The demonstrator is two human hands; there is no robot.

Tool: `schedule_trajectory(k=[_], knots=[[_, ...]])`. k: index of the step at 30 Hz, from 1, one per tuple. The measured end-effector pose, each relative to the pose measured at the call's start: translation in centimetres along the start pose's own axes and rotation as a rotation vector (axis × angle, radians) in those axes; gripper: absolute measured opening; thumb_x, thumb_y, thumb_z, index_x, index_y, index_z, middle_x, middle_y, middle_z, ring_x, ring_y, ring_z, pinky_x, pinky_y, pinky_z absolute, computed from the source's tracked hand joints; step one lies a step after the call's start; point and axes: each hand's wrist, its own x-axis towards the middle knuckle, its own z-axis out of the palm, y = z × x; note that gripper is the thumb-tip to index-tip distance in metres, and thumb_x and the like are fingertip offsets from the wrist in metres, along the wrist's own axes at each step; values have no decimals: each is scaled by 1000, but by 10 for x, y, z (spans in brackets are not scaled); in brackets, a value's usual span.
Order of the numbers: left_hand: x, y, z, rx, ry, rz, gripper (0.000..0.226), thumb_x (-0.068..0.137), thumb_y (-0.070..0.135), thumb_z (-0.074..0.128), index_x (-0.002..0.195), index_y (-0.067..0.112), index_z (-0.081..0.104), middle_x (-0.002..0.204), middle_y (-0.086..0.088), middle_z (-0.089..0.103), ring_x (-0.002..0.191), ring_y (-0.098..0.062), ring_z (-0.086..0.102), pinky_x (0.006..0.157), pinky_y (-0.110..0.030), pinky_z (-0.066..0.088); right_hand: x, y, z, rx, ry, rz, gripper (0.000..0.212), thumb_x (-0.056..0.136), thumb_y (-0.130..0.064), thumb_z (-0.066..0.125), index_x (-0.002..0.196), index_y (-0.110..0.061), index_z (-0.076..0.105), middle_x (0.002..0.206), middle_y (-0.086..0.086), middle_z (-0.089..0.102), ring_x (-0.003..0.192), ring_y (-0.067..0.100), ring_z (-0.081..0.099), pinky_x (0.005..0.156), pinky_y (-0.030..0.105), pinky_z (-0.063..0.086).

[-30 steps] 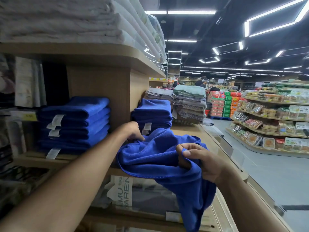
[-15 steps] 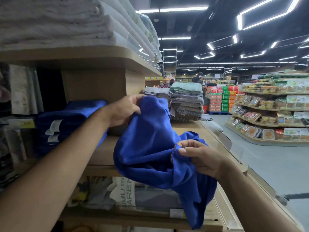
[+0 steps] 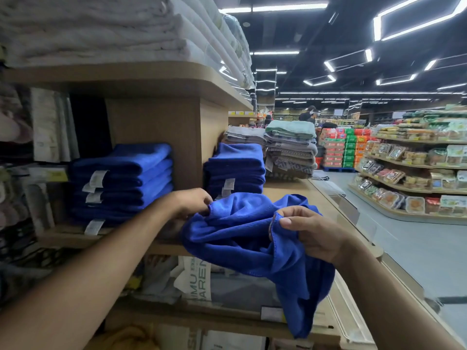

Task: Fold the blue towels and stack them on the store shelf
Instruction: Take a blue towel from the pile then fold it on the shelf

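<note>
A loose blue towel (image 3: 247, 238) hangs crumpled between my hands over the front of the wooden shelf (image 3: 285, 190). My left hand (image 3: 192, 202) pinches its upper left edge. My right hand (image 3: 310, 233) grips the towel's hem further right, and the rest droops below the shelf edge. Two stacks of folded blue towels sit on the shelf: the left stack (image 3: 121, 180) in the compartment behind my left arm, and the right stack (image 3: 236, 168) just beyond the divider panel (image 3: 174, 137).
White folded linens (image 3: 106, 29) fill the upper shelf. Grey and green folded towels (image 3: 290, 150) stand further along. Packaged goods (image 3: 192, 279) lie on the lower shelf. An aisle floor (image 3: 417, 248) and food shelves (image 3: 414, 170) are on the right. A person (image 3: 309, 113) stands far back.
My left hand has dropped from in front of the divider back down to shelf level, taking the towel's edge with it. The right hand keeps its grip.
</note>
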Motion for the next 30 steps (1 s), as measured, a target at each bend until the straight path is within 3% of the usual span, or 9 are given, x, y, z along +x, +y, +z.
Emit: schedule_trajectory(k=[3, 6, 9, 12, 16, 20, 24, 27, 30], knots=[[8, 9, 6, 28, 25, 4, 24, 93, 20, 54, 86, 4, 70, 89, -8, 67, 78, -18, 53, 69, -30, 44, 0, 0, 1, -16, 20, 1, 17, 84, -10, 60, 75, -9, 73, 74, 9, 71, 67, 16, 70, 64, 24, 57], [12, 13, 10, 257, 122, -88, 33, 90, 45, 51, 93, 16, 66, 104, -9, 62, 95, -28, 61, 81, -34, 48, -1, 1, -1, -16, 43, -2, 14, 84, -10, 61, 76, -8, 73, 75, 9, 71, 67, 17, 71, 64, 24, 58], [14, 9, 15, 326, 199, -176, 13, 87, 19, 51, 84, 13, 62, 101, -10, 65, 88, -30, 61, 83, -37, 52, 0, 1, -1, -28, 59, -2, 10, 82, -11, 63, 83, -2, 67, 78, 12, 69, 68, 18, 69, 65, 26, 57], [21, 7, 13, -19, 196, -155, 22, 93, 6, 51, 73, 9, 59, 77, -6, 55, 72, -22, 44, 69, -31, 41, 0, 2, -3, -35, 60, 5, 9, 82, -12, 64, 80, -6, 71, 78, 11, 70, 69, 18, 70, 66, 25, 57], [17, 15, -10, -471, 210, 21, 15, 94, 5, 61, 82, 4, 68, 68, -9, 61, 53, -15, 51, 47, -20, 42, 1, 3, -4, -20, 35, 6, 10, 84, -13, 66, 77, -11, 74, 77, 7, 71, 69, 16, 70, 66, 24, 57], [3, 35, -42, -1122, 229, 127, 9, 94, 8, 65, 90, 17, 67, 78, -4, 71, 62, -15, 68, 58, -27, 56, 2, 1, -3, -32, -59, 5, 22, 73, -26, 87, 81, -10, 74, 80, 6, 72, 73, 15, 70, 68, 24, 57], [-6, 57, -50, -1209, 292, 209, 25, 95, -4, 49, 85, 16, 60, 74, -5, 62, 66, -17, 61, 66, -31, 50, 3, 4, -7, -28, -52, 10, 33, 76, -29, 86, 93, -3, 73, 93, 11, 73, 82, 18, 71, 76, 27, 57], [-16, 63, -44, -1257, 65, 120, 16, 82, 5, 42, 74, 12, 54, 66, -5, 49, 61, -19, 50, 61, -28, 44, 4, 5, -6, -20, -72, 3, 29, 84, -21, 77, 103, 0, 72, 98, 13, 74, 89, 22, 72, 83, 31, 57], [-24, 64, -32, -1166, -121, 89, 12, 78, 23, 57, 73, 12, 56, 61, -4, 49, 51, -18, 50, 51, -25, 44, 2, 4, -5, 24, -45, 19, 32, 80, -22, 82, 100, -1, 68, 92, 12, 74, 83, 23, 73, 77, 31, 58]])
